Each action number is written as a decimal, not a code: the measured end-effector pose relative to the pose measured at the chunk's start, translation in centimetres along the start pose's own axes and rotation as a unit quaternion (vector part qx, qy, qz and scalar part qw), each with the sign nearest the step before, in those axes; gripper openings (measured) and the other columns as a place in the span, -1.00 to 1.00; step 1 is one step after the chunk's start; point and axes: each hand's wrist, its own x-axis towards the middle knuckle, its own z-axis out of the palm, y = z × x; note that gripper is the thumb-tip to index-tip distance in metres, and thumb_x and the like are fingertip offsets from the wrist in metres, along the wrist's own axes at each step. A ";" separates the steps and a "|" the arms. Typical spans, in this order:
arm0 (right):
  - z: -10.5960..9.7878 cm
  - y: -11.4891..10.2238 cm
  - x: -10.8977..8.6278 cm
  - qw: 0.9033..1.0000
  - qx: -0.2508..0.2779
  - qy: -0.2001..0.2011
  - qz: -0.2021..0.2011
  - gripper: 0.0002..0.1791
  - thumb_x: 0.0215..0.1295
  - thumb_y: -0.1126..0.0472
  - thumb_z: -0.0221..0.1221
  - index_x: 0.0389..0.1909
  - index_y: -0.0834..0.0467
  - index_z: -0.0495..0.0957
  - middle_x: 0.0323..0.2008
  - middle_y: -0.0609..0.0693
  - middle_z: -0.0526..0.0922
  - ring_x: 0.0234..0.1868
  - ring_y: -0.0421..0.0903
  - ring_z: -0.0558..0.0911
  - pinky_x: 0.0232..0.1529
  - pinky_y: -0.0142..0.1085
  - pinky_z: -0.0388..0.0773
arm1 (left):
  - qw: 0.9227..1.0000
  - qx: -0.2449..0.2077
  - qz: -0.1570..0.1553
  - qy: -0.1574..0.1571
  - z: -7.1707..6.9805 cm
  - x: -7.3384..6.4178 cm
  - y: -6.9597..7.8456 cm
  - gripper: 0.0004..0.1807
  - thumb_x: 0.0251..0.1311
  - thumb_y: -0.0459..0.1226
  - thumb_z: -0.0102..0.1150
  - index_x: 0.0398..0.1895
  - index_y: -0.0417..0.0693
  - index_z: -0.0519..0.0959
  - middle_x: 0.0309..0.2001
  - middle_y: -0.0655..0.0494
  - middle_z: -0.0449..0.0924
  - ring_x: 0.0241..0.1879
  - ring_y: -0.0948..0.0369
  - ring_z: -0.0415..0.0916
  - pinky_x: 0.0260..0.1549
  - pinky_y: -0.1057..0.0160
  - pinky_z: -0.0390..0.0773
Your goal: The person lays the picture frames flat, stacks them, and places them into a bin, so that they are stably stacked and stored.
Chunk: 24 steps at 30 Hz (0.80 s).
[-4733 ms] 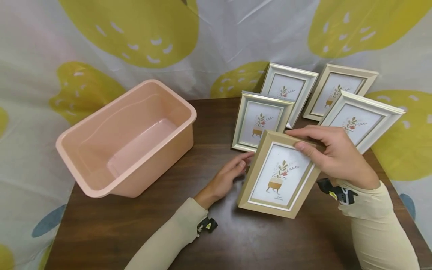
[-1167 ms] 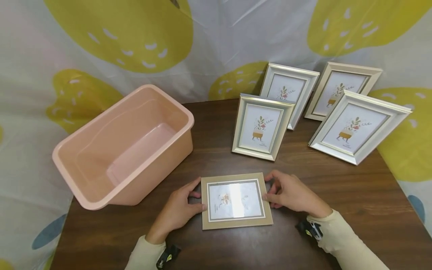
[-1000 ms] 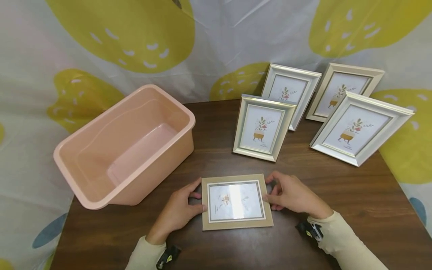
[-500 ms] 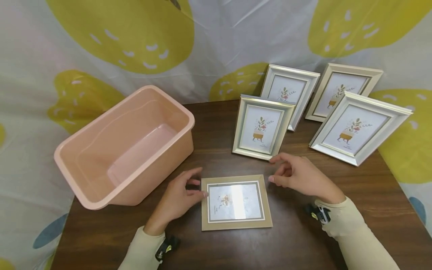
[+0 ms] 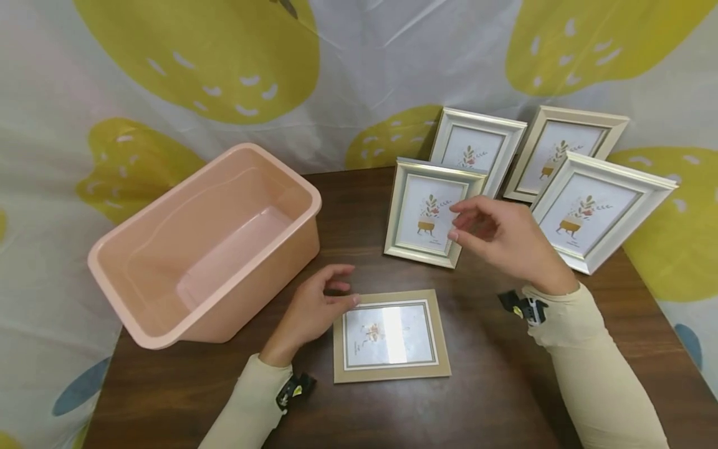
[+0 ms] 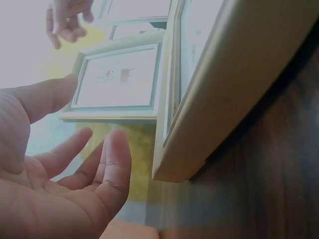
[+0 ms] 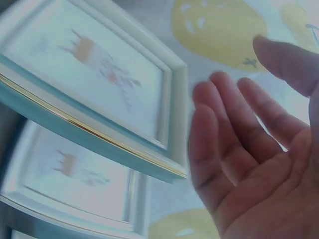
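A tan picture frame (image 5: 440,337) lies flat on the brown table, its glass catching a bright glare. My left hand (image 5: 314,308) hovers by its upper left corner, thumb and fingers apart and holding nothing. Further back, my right hand (image 5: 507,240) is raised with loosely bent fingers around an open gap. In the head view it overlaps the right edge of a champagne-coloured picture frame (image 5: 429,215) that stands upright. From the right wrist view, the fingers (image 7: 204,144) of that hand are apart from the standing frame (image 7: 94,74).
A silver-white frame (image 5: 482,140), a beige frame (image 5: 566,149) and a white frame (image 5: 603,209) stand at the back right. The pink plastic bin (image 5: 247,274) sits at the left. Behind the table (image 5: 606,330) hangs a lemon-patterned cloth (image 5: 381,68).
The tan frame, carried in the right hand at first, was laid flat with both hands. Both hands have released it; the right rose toward the standing frames, the left shifted slightly up and right.
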 end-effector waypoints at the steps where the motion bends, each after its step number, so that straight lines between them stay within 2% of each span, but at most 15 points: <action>1: -0.3 -0.1 0.5 1.000 -0.009 0.017 -0.007 -0.68 0.30 0.24 0.47 0.05 0.11 0.71 -0.22 -0.08 0.80 -0.30 -0.29 0.69 -0.28 -0.51 0.64 | 1.000 -0.003 0.001 0.000 0.0 0.1 0.0 -0.40 0.26 -0.24 0.50 0.37 -0.02 0.57 0.28 -0.08 0.64 0.15 0.07 0.67 0.09 0.04 0.73; 5: -1.5 -0.5 2.9 0.997 -0.033 0.058 -0.034 -0.68 0.29 0.24 0.47 0.04 0.16 0.72 -0.07 0.00 0.81 -0.14 -0.15 0.69 -0.15 -0.47 0.57 | 1.000 -0.011 0.001 0.000 -0.1 0.4 0.2 -0.41 0.27 -0.22 0.50 0.36 -0.03 0.58 0.27 -0.07 0.65 0.15 0.07 0.66 0.12 0.03 0.72; 8: -2.1 -0.5 4.8 0.995 -0.054 0.065 -0.052 -0.66 0.28 0.23 0.47 0.06 0.18 0.72 0.01 0.03 0.79 -0.03 -0.01 0.69 -0.04 -0.27 0.55 | 1.000 -0.020 0.002 0.002 0.0 0.6 0.1 -0.42 0.27 -0.22 0.50 0.36 -0.03 0.58 0.29 -0.03 0.65 0.14 0.07 0.66 0.13 0.01 0.71; 11: -2.2 0.1 6.6 0.995 -0.067 0.046 -0.049 -0.63 0.31 0.18 0.45 0.11 0.17 0.71 0.05 0.07 0.77 0.04 0.07 0.68 0.05 -0.05 0.57 | 1.000 -0.028 0.004 0.003 0.2 0.7 -0.1 -0.43 0.27 -0.23 0.49 0.35 -0.04 0.58 0.29 -0.04 0.64 0.13 0.07 0.66 0.12 0.01 0.71; 14: -1.9 1.2 8.0 0.997 -0.076 0.011 -0.033 -0.60 0.36 0.15 0.42 0.17 0.17 0.68 0.09 0.12 0.74 0.10 0.12 0.65 0.14 0.06 0.56 | 1.000 -0.027 0.005 -0.001 0.5 0.7 -0.4 -0.44 0.28 -0.24 0.48 0.34 -0.06 0.59 0.29 -0.07 0.64 0.11 0.07 0.67 0.10 0.03 0.72; 19: -1.4 2.3 9.3 0.996 -0.074 -0.043 -0.005 -0.59 0.38 0.15 0.39 0.19 0.19 0.67 0.11 0.15 0.75 0.10 0.12 0.67 0.19 0.06 0.57 | 1.000 -0.020 0.008 -0.012 0.8 0.6 -0.5 -0.45 0.29 -0.24 0.47 0.33 -0.08 0.59 0.28 -0.07 0.64 0.11 0.07 0.68 0.07 0.05 0.73; 24: -1.2 2.5 9.9 0.995 -0.079 -0.062 -0.011 -0.62 0.41 0.19 0.36 0.19 0.20 0.67 0.09 0.15 0.78 0.09 0.12 0.73 0.20 0.07 0.61 | 1.000 -0.020 0.015 -0.010 0.8 0.5 -0.5 -0.47 0.29 -0.24 0.47 0.32 -0.10 0.59 0.26 -0.08 0.66 0.10 0.07 0.69 0.08 0.05 0.73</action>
